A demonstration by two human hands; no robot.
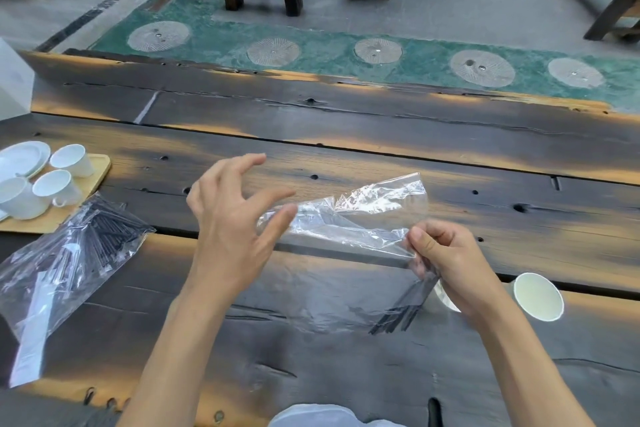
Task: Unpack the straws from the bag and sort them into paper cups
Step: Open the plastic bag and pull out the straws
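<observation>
From the head camera, the right hand (446, 265) pinches one end of a clear plastic bag (353, 218) together with a small bundle of black straws (405, 308), fingers curled tight round them. The bag is thin, crinkled and glossy, stretched out to the left above the dark wooden table (346, 135). The straws are thin and dark and fan out below the hand toward the table; their number cannot be told. The left hand (232, 229) hovers at the bag's other end with fingers spread and relaxed; whether it touches the film is unclear.

A second clear bag of black straws (79, 250) lies on the table at the left. Two paper cups show: one (536, 296) on its side just right of the right wrist, another (445, 298) mostly hidden behind the hand. Three white ceramic cups (57, 184) and stacked plates (22, 158) sit on a wooden tray (97, 170).
</observation>
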